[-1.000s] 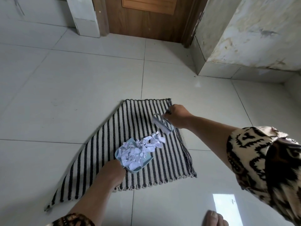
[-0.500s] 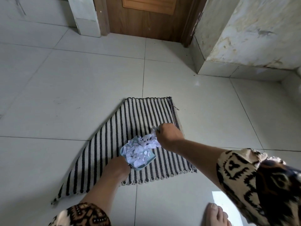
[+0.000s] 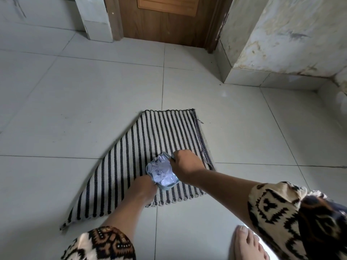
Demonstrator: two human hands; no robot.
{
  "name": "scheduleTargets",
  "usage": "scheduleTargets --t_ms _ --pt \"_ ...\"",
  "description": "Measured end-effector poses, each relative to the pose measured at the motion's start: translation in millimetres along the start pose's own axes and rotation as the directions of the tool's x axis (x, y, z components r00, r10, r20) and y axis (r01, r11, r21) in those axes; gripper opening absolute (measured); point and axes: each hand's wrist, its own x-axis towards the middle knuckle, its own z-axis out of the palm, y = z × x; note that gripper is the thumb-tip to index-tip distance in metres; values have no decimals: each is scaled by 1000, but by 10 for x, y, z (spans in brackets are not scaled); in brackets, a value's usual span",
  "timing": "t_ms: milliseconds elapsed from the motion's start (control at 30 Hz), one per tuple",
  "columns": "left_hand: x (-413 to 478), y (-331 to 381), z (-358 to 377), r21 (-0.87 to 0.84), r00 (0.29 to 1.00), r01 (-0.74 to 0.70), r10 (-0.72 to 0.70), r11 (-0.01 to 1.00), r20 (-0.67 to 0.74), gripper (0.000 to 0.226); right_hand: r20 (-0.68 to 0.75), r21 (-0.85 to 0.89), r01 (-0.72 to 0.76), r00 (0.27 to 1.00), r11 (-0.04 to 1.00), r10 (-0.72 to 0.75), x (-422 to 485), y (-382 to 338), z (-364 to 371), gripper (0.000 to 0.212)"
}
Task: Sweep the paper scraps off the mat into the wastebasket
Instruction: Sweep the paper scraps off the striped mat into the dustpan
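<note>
Now collecting step: paper scraps (image 3: 161, 172) heaped in the small blue dustpan (image 3: 167, 186) on the striped mat (image 3: 131, 147). Left hand (image 3: 141, 188) fingers closed on the pan's near edge; right hand (image 3: 185, 166) fingers curled round a brush handle, pressing the scraps just left of them. Wastebasket not visible; next likely lift level and carry.

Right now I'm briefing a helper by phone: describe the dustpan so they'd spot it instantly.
On the tiled floor lies a striped mat. Near its fringed front edge, between both hands, sits the small pale blue dustpan, the only thing heaped with white paper scraps.
</note>
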Motion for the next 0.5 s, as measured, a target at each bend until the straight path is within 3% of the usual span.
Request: scheduleTargets --t_ms 233,500 --pt "-85 102 18 -16 994 -71 69 997 -79 37 30 -212 134 991 968 -130 -237 -69 28 29" --pt "-30 187 8 -149 987 0 -24 989 -162 36 24 -324 279 958 904 -287 -371 -114 18 21"
